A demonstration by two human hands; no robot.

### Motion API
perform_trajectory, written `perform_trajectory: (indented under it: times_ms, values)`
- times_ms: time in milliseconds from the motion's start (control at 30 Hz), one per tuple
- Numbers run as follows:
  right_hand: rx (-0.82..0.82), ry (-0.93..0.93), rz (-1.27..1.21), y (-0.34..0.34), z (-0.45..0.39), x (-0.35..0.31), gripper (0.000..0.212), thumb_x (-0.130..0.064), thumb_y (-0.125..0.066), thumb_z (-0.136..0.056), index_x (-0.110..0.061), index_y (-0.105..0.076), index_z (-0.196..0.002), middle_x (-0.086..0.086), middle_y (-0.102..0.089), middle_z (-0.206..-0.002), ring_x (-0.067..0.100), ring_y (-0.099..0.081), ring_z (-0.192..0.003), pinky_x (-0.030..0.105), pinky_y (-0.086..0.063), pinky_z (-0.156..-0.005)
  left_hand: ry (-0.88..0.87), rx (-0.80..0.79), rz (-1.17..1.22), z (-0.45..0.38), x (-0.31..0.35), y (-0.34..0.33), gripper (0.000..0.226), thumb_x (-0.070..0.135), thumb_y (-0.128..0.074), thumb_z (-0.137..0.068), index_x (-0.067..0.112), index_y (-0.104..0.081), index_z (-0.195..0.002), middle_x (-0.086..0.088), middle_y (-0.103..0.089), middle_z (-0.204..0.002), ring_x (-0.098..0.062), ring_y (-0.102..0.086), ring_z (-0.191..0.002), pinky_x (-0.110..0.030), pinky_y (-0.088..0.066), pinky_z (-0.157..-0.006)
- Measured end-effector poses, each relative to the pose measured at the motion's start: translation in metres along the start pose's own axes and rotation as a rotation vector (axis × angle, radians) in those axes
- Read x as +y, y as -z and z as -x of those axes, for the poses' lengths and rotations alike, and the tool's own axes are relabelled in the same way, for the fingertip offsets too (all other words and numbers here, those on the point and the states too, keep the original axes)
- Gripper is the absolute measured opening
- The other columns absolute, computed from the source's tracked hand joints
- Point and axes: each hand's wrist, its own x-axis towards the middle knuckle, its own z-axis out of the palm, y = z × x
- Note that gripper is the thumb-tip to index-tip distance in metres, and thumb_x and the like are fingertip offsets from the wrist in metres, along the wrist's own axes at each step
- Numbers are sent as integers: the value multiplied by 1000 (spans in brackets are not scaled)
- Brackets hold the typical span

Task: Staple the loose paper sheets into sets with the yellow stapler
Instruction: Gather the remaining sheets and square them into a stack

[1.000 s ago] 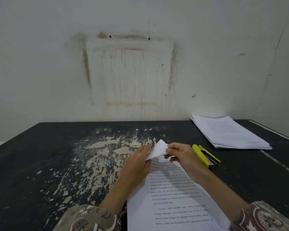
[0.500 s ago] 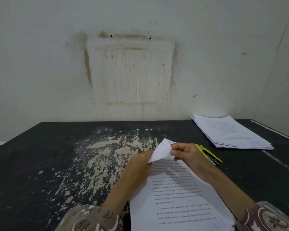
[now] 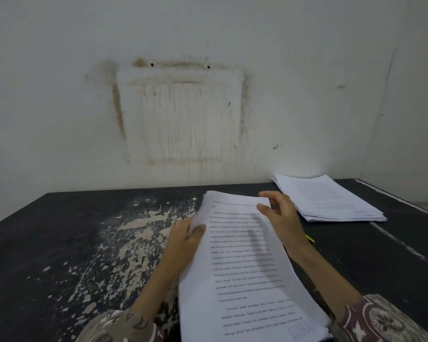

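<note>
A set of printed white sheets (image 3: 242, 265) lies lengthwise in front of me, its far end lifted off the table. My left hand (image 3: 185, 239) grips the set's left edge, thumb on top. My right hand (image 3: 281, 218) is at the far right corner, thumb and fingers apart, touching the top sheet's corner. The yellow stapler (image 3: 309, 238) is almost wholly hidden behind my right wrist; only a thin yellow sliver shows on the table.
A second stack of printed paper (image 3: 329, 198) lies at the back right of the black, paint-worn table (image 3: 84, 243). A stained white wall stands right behind the table. The table's right edge runs close to the stack.
The folded-over top corner has been released and the sheet now lies flat. The set's far end has lifted, and my right hand has opened and now covers the stapler.
</note>
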Motion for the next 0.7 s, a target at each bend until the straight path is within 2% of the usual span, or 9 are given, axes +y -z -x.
perform_trajectory:
  times_ms: [67, 167, 233, 333, 400, 433, 567, 633, 700]
  values:
    - [3, -56, 63, 10, -6, 4, 31, -23, -60, -87, -29, -51, -116, -3, -44, -122, 17, -44, -117, 37, -41, -97, 49, 33, 134, 3, 9, 7, 19, 9, -47, -93, 14, -56, -77, -4, -63, -70, -11, -60, -51, -19, -49, -44]
    - [-170, -293, -128, 24, -7, -2, 30, -23, -56, -91, -16, -51, -120, 6, -57, -121, 20, -57, -102, 33, -47, -81, 90, 129, 327, 5, 20, 16, 15, 9, -50, -91, 14, -59, -79, 0, -66, -71, -9, -65, -53, -18, -52, -44]
    - [-321, -412, -192, 32, -4, -3, 29, -26, -52, -92, -7, -56, -115, 14, -64, -114, 25, -62, -95, 34, -48, -77, 127, 215, 415, 3, 23, 22, 14, 9, -52, -90, 15, -60, -80, 1, -67, -74, -19, -66, -62, -21, -52, -45]
    - [-471, -439, -153, 42, -4, 2, 29, -25, -53, -90, -2, -64, -105, 20, -65, -113, 31, -61, -93, 41, -46, -81, 176, 346, 503, -5, 24, 29, 9, 7, -53, -90, 8, -61, -86, -1, -65, -81, -22, -63, -71, -30, -49, -55]
    - [-537, -433, -153, 49, -5, 0, 23, -13, -49, -92, -4, -65, -107, 13, -68, -113, 26, -65, -102, 39, -50, -92, 204, 400, 533, -14, 25, 32, 9, 6, -53, -90, 4, -59, -96, -3, -64, -84, -21, -61, -73, -30, -47, -59]
    - [-559, -435, -157, 53, -5, -3, 25, -7, -46, -93, -5, -64, -110, 10, -68, -114, 24, -65, -105, 37, -52, -91, 216, 411, 540, -19, 24, 33, 10, 7, -53, -90, 4, -57, -98, -4, -63, -86, -20, -60, -74, -29, -46, -60]
    - [-605, -402, -102, 75, -11, -14, 27, -3, -43, -94, -9, -58, -116, 10, -66, -117, 27, -64, -102, 33, -58, -60, 228, 432, 564, -47, 33, 29, 11, 8, -54, -90, 5, -55, -101, -7, -60, -97, -18, -58, -74, -27, -46, -63]
    - [-532, -368, -55, 87, -17, -18, 23, -3, -44, -94, -11, -59, -109, 10, -67, -113, 25, -64, -93, 29, -55, -52, 231, 428, 604, -62, 41, 19, 15, 10, -54, -90, 6, -55, -105, -8, -59, -103, -20, -58, -78, -30, -48, -68]
    - [-423, -343, -20, 102, -27, -19, 20, -1, -44, -94, -9, -59, -104, 9, -68, -104, 20, -63, -81, 24, -52, -46, 250, 405, 656, -76, 50, 2, 24, 11, -54, -91, 6, -54, -115, -8, -58, -107, -24, -58, -89, -36, -49, -80]
